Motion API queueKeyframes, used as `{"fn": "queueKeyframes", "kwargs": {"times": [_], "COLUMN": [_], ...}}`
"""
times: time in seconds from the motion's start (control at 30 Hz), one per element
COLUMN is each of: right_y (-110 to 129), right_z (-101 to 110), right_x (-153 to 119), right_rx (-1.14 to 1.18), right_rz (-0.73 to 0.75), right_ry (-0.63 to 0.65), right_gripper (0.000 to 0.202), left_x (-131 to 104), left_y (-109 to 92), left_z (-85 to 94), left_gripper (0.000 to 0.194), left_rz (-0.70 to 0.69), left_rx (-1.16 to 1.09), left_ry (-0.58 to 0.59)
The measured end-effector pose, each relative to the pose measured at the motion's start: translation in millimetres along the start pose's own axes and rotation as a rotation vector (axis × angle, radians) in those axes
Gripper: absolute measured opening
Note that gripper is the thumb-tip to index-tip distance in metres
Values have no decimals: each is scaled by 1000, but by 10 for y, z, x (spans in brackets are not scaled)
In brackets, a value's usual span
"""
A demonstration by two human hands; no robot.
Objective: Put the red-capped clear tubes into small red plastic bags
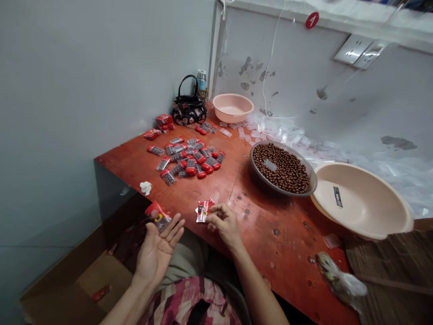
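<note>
My left hand [154,250] is palm up with its fingers spread, off the front edge of the table. Just beyond its fingertips is a red printed packet [157,214]; whether they touch I cannot tell. Between thumb and fingers of my right hand [223,223] is a small red and white printed packet [203,211], at the table's front edge. Farther back lies a pile of small clear boxes with red caps [189,155], dark inside. A dark bowl [313,180] holds many round brown balls [287,174], with a clear plastic box [269,165] on top.
A large beige basin [375,203] and many clear plastic pieces [365,162] lie to the right. Stacked cardboard [392,275] and a tied plastic bag [341,280] are nearer. At the back stand a handbag [189,110] and a pink basin [233,108]. A cardboard box [67,289] is below left.
</note>
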State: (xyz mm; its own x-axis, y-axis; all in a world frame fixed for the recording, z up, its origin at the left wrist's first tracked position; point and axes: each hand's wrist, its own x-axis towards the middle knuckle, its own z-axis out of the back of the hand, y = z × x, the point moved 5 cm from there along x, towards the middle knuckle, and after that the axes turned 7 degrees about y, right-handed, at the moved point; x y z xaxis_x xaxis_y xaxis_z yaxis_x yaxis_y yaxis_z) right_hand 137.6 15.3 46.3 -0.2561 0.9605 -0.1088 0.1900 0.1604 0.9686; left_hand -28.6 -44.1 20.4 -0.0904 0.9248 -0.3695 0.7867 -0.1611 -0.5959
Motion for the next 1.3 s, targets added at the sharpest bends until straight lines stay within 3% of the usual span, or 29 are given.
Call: {"fn": "queueKeyframes", "kwargs": {"times": [0.07, 0.13, 0.27, 0.33, 0.63, 0.77, 0.9, 1.0, 1.07, 1.17, 1.3], "right_y": [37, 51, 23, -4, -74, -14, 13, 22, 36, 58, 53], "right_z": [140, 241, 306, 316, 275, 184, 189, 186, 185, 162, 92], "right_x": [-3, -14, -63, -89, 17, 52, 53, 96, 138, 203, 314], "right_rx": [-23, -54, -128, -157, -368, -537, -555, -434, -306, -135, -100], "right_rz": [23, 36, 44, 52, 79, 129, 123, 118, 109, 79, 33], "right_ry": [-75, -105, -93, -90, -138, -150, -195, -169, -161, -129, -6], "right_gripper": [18, 17, 19, 19, 20, 19, 23, 26, 22, 19, 20], "left_x": [-10, 68, 358, 485, 582, 604, 558, 477, 453, 499, 617], "left_y": [-5, 9, 22, 72, 278, 300, 247, 170, 94, 13, 102], "left_z": [72, -9, -410, -518, -517, -551, -582, -646, -680, -647, -544], "left_gripper": [44, 43, 43, 36, 22, 24, 23, 23, 24, 33, 27], "left_rz": [24, 2, -307, -419, -829, -968, -1048, -1009, -891, -580, -141], "left_rx": [146, 389, 830, 1015, 1691, 1800, 1700, 1552, 1419, 1149, 822], "left_ry": [-33, 0, 192, 248, 315, 303, 370, 442, 412, 289, 283]}}
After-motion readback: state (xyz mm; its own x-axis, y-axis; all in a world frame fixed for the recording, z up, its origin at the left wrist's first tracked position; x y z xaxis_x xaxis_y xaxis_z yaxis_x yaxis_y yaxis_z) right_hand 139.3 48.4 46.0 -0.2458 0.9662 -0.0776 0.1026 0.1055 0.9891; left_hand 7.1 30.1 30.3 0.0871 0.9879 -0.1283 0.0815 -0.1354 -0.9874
